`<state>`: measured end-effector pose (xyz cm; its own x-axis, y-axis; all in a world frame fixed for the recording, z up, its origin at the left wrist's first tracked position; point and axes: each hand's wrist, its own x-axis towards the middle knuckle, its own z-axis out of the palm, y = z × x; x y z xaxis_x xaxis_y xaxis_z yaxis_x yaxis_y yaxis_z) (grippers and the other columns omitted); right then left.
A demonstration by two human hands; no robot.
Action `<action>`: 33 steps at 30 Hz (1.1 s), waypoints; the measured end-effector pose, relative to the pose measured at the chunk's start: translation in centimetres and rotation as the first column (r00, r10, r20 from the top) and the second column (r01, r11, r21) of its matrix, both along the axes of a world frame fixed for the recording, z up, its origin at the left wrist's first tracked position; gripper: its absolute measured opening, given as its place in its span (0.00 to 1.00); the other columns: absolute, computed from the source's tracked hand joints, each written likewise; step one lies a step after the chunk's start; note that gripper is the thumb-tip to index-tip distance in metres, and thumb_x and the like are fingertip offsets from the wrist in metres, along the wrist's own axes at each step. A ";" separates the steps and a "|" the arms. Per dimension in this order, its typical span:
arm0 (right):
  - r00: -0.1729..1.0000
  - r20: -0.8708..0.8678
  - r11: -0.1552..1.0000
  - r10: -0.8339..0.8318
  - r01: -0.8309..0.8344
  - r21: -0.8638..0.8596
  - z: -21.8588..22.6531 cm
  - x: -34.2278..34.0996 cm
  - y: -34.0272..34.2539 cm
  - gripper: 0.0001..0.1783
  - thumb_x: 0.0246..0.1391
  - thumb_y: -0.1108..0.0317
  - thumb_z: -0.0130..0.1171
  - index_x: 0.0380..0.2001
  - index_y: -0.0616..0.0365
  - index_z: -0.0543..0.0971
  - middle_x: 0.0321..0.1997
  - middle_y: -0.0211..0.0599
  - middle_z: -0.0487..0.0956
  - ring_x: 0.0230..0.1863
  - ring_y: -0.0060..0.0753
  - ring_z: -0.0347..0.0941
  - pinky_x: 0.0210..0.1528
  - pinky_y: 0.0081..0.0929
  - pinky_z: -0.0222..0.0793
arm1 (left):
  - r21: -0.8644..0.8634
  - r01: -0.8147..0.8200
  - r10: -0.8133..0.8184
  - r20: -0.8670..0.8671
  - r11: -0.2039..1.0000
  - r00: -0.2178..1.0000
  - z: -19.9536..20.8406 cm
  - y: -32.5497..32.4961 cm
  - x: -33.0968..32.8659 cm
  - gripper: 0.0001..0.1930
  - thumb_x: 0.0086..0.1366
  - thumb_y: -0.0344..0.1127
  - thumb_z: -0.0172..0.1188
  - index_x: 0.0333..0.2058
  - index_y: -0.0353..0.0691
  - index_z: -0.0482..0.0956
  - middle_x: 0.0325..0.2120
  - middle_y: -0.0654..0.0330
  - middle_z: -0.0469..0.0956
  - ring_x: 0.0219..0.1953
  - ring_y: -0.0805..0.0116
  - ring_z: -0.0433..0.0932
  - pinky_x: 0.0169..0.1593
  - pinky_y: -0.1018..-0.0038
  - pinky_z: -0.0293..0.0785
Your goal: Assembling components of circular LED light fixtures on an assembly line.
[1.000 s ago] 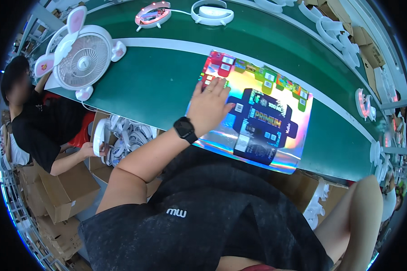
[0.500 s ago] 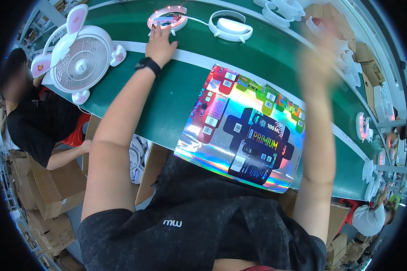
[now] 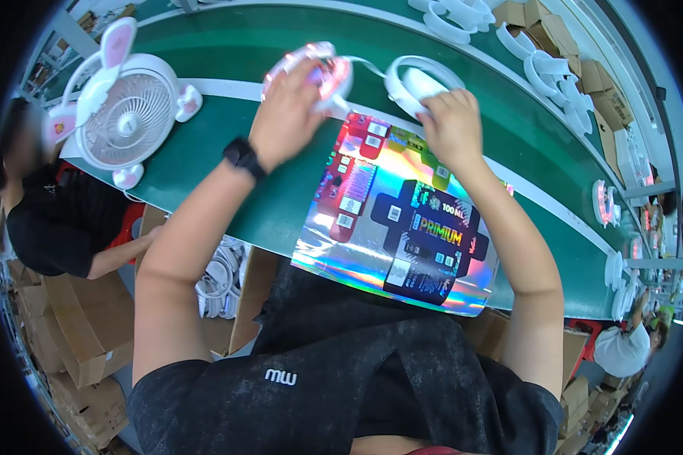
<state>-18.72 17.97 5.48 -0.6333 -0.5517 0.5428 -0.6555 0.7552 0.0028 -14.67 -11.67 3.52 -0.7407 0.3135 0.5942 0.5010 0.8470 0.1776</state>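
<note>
My left hand is closed on a white ring-shaped housing lit with pinkish-red lights, at the far side of the green bench; motion smears it slightly. A white cable runs from this lit ring to a second white ring, which has a solid white half-disc inside. My right hand grips the near right edge of that second ring, thumb and fingers bent round it. Between my forearms lies a shiny holographic sheet printed with flattened box patterns, flat on the bench.
A white fan with rabbit ears stands at the left. Several white ring parts line the far right ledge, with cardboard boxes behind. A carton of white parts sits below the bench. A co-worker is at left, another at far right.
My right hand has come from the far right onto the second ring. Both rings have moved nearer and to the right, and my left hand has closed on the lit one.
</note>
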 end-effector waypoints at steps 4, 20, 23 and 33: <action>0.997 0.080 1.000 0.006 -0.008 0.018 4.0 11.5 4.6 0.11 0.42 0.72 0.67 0.32 0.55 0.80 0.31 0.35 0.77 0.40 0.43 0.73 0.59 0.47 0.61 | 0.030 0.329 -0.325 0.262 0.944 0.909 2.0 4.0 13.6 0.09 0.54 0.33 0.63 0.32 0.35 0.78 0.58 0.50 0.68 0.62 0.52 0.66 0.64 0.53 0.60; 0.912 0.397 0.962 0.103 0.011 -0.274 -0.2 22.5 4.4 0.13 0.39 0.71 0.72 0.24 0.57 0.75 0.28 0.35 0.75 0.36 0.42 0.74 0.45 0.38 0.70 | 0.560 0.314 -0.519 0.253 0.767 0.817 2.5 6.3 14.4 0.07 0.53 0.29 0.67 0.31 0.39 0.78 0.42 0.55 0.78 0.50 0.52 0.77 0.49 0.63 0.73; 0.836 0.533 0.906 0.130 0.118 -0.406 -1.5 23.5 2.0 0.12 0.41 0.72 0.70 0.28 0.57 0.76 0.31 0.37 0.76 0.37 0.45 0.74 0.40 0.35 0.71 | 0.374 0.308 -0.424 0.285 0.875 0.860 1.2 8.8 16.0 0.15 0.53 0.30 0.68 0.42 0.45 0.80 0.54 0.55 0.73 0.62 0.49 0.67 0.61 0.58 0.66; 0.844 0.525 0.845 0.109 0.200 -0.497 -3.5 23.3 0.3 0.15 0.44 0.75 0.65 0.38 0.60 0.78 0.46 0.42 0.77 0.46 0.46 0.74 0.47 0.34 0.72 | 0.051 0.531 -0.501 0.417 0.846 0.758 1.6 9.8 14.9 0.09 0.57 0.36 0.65 0.36 0.43 0.81 0.53 0.57 0.73 0.64 0.55 0.64 0.64 0.55 0.61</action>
<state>4.63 18.25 1.96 -0.9149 -0.2502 0.3168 -0.4036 0.5682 -0.7171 0.27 -1.85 5.14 -0.6197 0.7451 0.2466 0.7627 0.4977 0.4131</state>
